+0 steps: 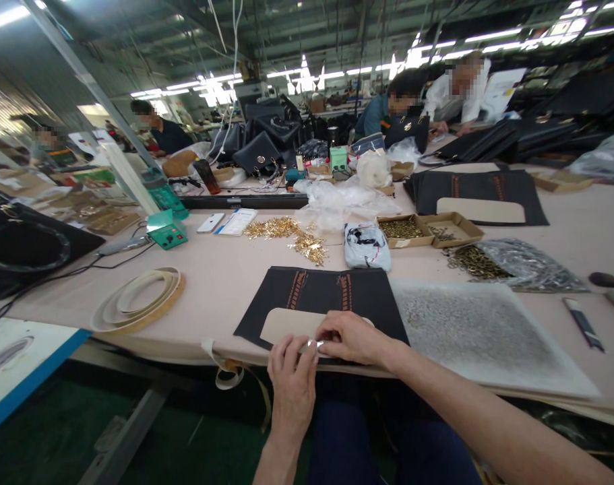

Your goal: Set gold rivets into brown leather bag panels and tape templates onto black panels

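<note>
A black leather bag panel (321, 286) with two orange-brown stitched strips lies at the table's front edge. On its near part is a beige board (281, 325) with rounded corners. My left hand (292, 370) has its fingers bent together over the near edge of this board. From the right, my right hand (350, 337) meets it, thumb and fingers pinched. A small shiny silvery piece (315, 344) shows between the fingertips of both hands; its kind is too small to make out.
Gold metal fittings (309, 248) lie heaped behind the panel, near a plastic-wrapped packet (366, 246) and cardboard trays (405, 231) of small hardware. A whitish speckled slab (483, 330) is to the right. Coiled strips (139, 300) and a green device (167, 230) stand left. Co-workers (395, 101) are across the table.
</note>
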Demonstrator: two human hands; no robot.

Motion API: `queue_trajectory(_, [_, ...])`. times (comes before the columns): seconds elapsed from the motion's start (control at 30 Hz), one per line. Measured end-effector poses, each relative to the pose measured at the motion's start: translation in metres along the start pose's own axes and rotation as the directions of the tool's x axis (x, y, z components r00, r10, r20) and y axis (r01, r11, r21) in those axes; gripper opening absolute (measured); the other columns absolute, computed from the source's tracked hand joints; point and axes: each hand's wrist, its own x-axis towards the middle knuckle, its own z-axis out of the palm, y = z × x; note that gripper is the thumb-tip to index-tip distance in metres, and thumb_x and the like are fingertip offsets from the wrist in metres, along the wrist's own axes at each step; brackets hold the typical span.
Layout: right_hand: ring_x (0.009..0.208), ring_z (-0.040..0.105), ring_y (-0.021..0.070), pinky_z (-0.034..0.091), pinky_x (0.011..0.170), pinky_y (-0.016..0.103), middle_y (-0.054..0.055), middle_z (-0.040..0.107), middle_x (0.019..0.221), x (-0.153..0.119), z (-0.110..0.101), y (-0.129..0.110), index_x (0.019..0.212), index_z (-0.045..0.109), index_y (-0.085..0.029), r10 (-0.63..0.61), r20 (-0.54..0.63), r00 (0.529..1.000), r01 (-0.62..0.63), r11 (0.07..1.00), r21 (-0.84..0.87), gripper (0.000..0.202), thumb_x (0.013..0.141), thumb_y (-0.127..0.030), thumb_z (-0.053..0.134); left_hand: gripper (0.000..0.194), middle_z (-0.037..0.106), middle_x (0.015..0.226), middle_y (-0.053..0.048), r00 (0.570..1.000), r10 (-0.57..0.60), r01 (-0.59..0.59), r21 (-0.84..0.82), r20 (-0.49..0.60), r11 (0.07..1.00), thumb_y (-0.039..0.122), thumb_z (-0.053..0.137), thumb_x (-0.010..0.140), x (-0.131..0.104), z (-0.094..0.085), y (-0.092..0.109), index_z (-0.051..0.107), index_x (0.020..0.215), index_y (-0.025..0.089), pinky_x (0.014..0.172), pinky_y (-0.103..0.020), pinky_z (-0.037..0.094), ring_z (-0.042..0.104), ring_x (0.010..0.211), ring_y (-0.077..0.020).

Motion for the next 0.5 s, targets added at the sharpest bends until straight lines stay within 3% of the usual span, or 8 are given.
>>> queue_trajectory(0.13, [0.075, 0.061, 0.0138, 0.042, 0.069, 0.023, 0.002, 0.070, 0.089, 0.000, 0.001, 0.001, 0.096, 0.079, -0.020, -0.008, -0.005, 1.000, 0.008, 1.000, -0.005, 0.014, 0.084, -0.021, 0.072, 0.032, 0.068, 0.133, -0.006, 1.000, -0.008, 0.007, 0.053, 0.029, 0.999, 0.017, 0.057, 0.101, 0.001, 0.000, 0.003, 0.067, 0.129, 0.030, 0.118, -0.054, 0.033, 0.051, 0.137, -0.0286])
queue_trajectory(0.23, [0.071, 0.058, 0.0124, 0.041, 0.067, 0.022, 0.001, 0.069, 0.087, 0.001, 0.000, 0.000, 0.094, 0.078, -0.020, 0.001, -0.012, 1.000, -0.001, 1.000, 0.017, 0.015, 0.081, -0.017, 0.072, 0.029, 0.067, 0.136, -0.006, 0.997, -0.022, 0.016, 0.079, 0.073, 0.997, 0.024, 0.057, 0.101, -0.002, -0.011, -0.003, 0.068, 0.128, 0.030, 0.117, -0.054, 0.037, 0.052, 0.136, -0.0280])
queue_trajectory(0.37, [0.077, 0.061, 0.0147, 0.044, 0.072, 0.025, 0.002, 0.069, 0.090, -0.005, 0.004, -0.009, 0.097, 0.077, -0.020, 0.022, -0.065, 0.998, -0.022, 1.000, -0.001, 0.023, 0.078, -0.011, 0.069, 0.031, 0.066, 0.135, -0.009, 0.969, 0.045, -0.056, 0.039, 0.242, 0.998, 0.041, 0.065, 0.097, 0.004, -0.026, -0.005, 0.069, 0.126, 0.030, 0.111, -0.059, 0.043, 0.054, 0.134, -0.0327])
queue_trajectory(0.43, [0.084, 0.063, 0.0179, 0.048, 0.076, 0.027, 0.004, 0.071, 0.091, -0.016, 0.009, -0.020, 0.097, 0.077, -0.020, 0.040, -0.131, 0.991, -0.047, 0.997, -0.056, 0.021, 0.080, -0.011, 0.068, 0.034, 0.065, 0.135, -0.010, 0.919, 0.158, -0.142, -0.072, 0.360, 0.987, 0.045, 0.066, 0.096, 0.022, -0.013, 0.012, 0.068, 0.127, 0.029, 0.107, -0.060, 0.047, 0.056, 0.131, -0.0332])
queue_trajectory(0.5, [0.086, 0.064, 0.0200, 0.050, 0.075, 0.029, 0.004, 0.072, 0.091, -0.027, 0.015, -0.027, 0.095, 0.076, -0.023, 0.015, -0.183, 0.983, -0.034, 0.994, -0.104, 0.016, 0.083, -0.016, 0.069, 0.038, 0.063, 0.136, -0.011, 0.858, 0.325, -0.249, -0.232, 0.398, 0.940, 0.046, 0.066, 0.097, 0.053, 0.019, 0.052, 0.065, 0.129, 0.026, 0.104, -0.058, 0.052, 0.059, 0.126, -0.0316])
